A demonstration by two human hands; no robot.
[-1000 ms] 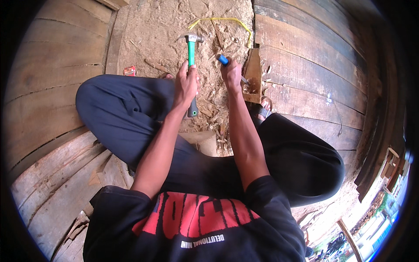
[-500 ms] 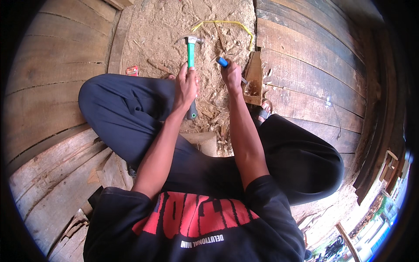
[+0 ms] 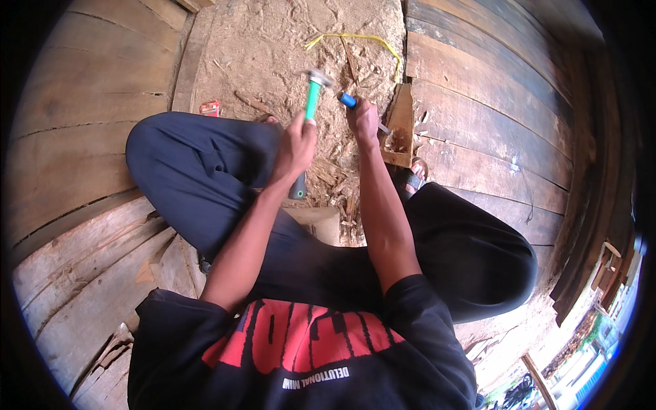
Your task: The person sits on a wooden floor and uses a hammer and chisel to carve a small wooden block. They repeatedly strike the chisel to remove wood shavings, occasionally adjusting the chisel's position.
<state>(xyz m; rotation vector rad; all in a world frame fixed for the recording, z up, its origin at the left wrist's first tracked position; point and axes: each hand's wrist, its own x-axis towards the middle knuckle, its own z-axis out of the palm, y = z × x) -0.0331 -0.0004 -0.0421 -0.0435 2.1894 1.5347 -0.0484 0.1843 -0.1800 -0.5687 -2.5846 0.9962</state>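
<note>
My left hand (image 3: 296, 149) is wrapped round the green handle of a claw hammer (image 3: 312, 100). The hammer's metal head is smeared by motion and sits just left of the chisel's butt, with a small gap between. In my right hand (image 3: 364, 124) is a chisel (image 3: 348, 100), its blue handle poking out on the left of the fist. The chisel's metal blade comes out on the right and reaches a wooden block (image 3: 400, 109). A chipped hollow shows in the block's near part; the blade's very tip is hard to make out.
Wood shavings and chips cover the floor (image 3: 253, 48). A yellow strap (image 3: 362, 35) lies beyond my hands, and a red packet (image 3: 210, 108) is by my left knee. Plank walls (image 3: 485, 116) flank both sides. My sandalled foot (image 3: 415, 174) rests beside the block; a log piece (image 3: 321, 222) lies between my legs.
The hammer has come nearer to me and swung to the right, its head now close to the chisel's butt. My right hand and the chisel stay almost in place.
</note>
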